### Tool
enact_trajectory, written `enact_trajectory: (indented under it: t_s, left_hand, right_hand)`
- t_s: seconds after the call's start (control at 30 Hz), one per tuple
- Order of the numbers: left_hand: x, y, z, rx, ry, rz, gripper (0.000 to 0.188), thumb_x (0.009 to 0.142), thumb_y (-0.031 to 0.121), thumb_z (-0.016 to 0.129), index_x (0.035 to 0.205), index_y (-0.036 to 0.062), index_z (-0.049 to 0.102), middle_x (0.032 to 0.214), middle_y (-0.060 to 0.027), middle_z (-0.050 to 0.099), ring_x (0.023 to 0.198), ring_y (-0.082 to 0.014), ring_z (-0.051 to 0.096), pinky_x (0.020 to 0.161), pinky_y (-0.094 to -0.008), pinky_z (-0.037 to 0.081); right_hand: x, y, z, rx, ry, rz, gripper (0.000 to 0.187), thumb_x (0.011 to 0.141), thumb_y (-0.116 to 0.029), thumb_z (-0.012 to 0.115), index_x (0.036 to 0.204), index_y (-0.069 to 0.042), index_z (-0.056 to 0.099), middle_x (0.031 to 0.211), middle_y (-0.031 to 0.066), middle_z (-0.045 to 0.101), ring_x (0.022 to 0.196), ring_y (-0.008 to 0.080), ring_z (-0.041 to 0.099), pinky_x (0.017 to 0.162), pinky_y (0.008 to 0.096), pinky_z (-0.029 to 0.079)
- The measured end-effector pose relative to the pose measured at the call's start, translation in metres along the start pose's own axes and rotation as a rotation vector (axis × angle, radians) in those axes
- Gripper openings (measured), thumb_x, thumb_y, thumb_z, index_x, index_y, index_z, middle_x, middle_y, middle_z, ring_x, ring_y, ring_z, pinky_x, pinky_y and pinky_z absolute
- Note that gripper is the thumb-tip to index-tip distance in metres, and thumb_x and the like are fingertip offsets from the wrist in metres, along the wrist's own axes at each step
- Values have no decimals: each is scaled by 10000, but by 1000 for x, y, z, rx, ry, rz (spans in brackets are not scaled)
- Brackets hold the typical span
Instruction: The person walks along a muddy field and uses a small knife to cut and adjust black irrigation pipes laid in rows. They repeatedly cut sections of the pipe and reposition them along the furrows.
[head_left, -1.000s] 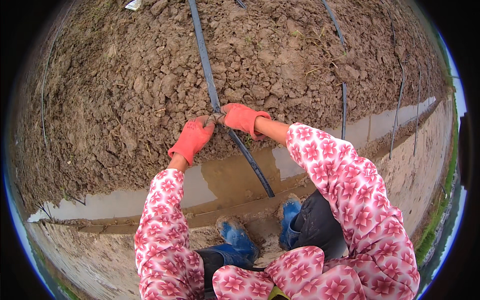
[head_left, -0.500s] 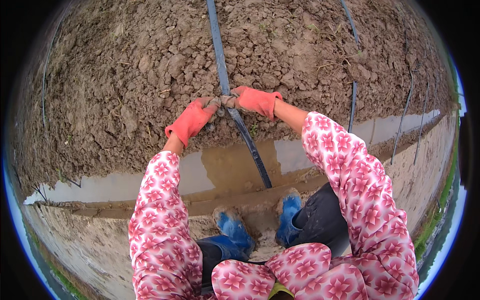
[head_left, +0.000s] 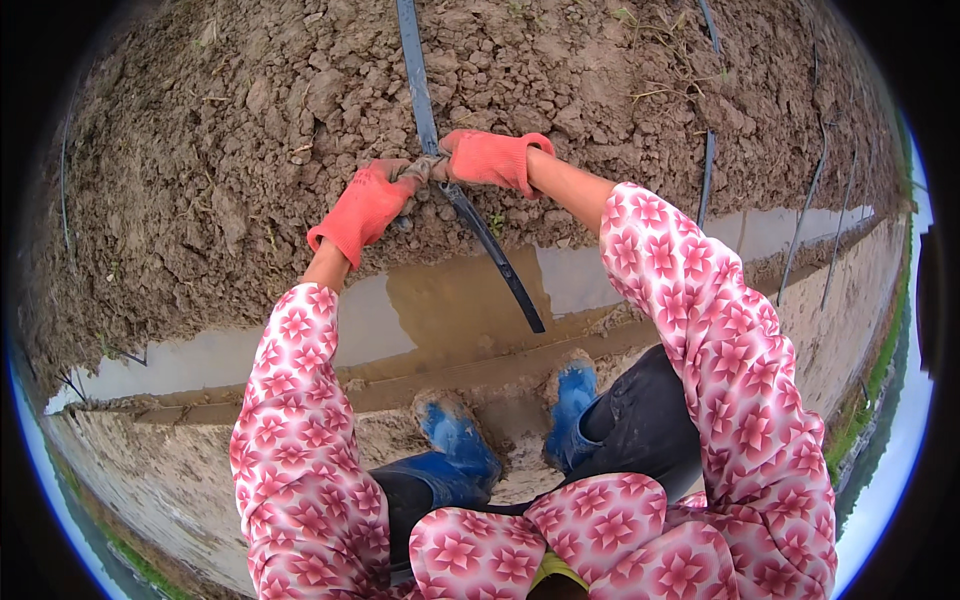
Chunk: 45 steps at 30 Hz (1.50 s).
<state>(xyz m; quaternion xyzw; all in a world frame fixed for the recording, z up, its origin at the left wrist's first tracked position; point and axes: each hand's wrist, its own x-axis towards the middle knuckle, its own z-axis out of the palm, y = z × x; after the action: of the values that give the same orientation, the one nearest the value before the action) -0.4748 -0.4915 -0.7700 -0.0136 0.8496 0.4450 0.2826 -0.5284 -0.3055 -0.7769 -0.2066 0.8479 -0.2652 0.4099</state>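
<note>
Left hand (head_left: 368, 205) and right hand (head_left: 487, 160) are pinched around the black strip (head_left: 419, 85), its end (head_left: 535, 321) left loose toward five o'clock.

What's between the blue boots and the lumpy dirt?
In the head view, there's a muddy edge by the boots, then muddy water. Part of the black strip sticks out over the water.

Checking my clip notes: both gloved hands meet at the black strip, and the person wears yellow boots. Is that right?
Not quite: the boots are blue, not yellow, as the head view shows. The gloved left hand and right hand do meet at the black strip.
</note>
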Motion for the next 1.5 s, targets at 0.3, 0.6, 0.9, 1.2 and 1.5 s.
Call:
enact_trajectory:
  t_s: [0.3, 0.6, 0.9, 1.2, 1.5]
  left_hand:
    - [1, 4, 10, 133, 11, 40, 257, 818, 237, 460, 874, 12, 570, 650, -168, 563, 645, -325, 551, 606, -391, 418]
    - [1, -18, 23, 362, 249, 305, 193, 808, 192, 472, 866, 32, 563, 736, -205, 568, 734, -367, 537, 648, -442, 414]
    - [1, -19, 28, 425, 277, 298, 247, 807, 214, 482, 923, 8, 551, 774, -204, 589, 793, -362, 546, 708, -424, 424]
    - [2, -19, -5, -94, -73, 24, 367, 826, 288, 490, 1009, -22, 560, 797, -139, 619, 772, -218, 573, 717, -321, 422]
    - [-23, 27, 12, -138, -9, -149, 330, 769, 274, 599, 931, -12, 583, 779, -71, 600, 720, -142, 525, 691, -279, 408]
  right_hand:
    - [3, 14, 31, -887, 164, -375, 144, 672, -85, 526, 770, -10, 601, 816, 145, 602, 766, 273, 583, 633, 341, 485]
    - [-3, 9, 41, -838, 267, -322, 142, 721, -116, 519, 786, 3, 561, 738, 111, 543, 671, 251, 557, 570, 333, 455]
    - [12, 19, 45, -443, 260, -99, 123, 735, -129, 510, 757, -30, 580, 755, 112, 547, 723, 246, 564, 604, 333, 461]
    - [-9, 3, 5, 305, 25, -19, 479, 842, -443, 492, 957, 17, 562, 799, 143, 595, 695, 195, 496, 690, 304, 424]
    - [-21, -9, 3, 673, 29, -43, 431, 856, -381, 506, 1063, -7, 552, 969, 70, 599, 899, 154, 488, 846, 289, 372]
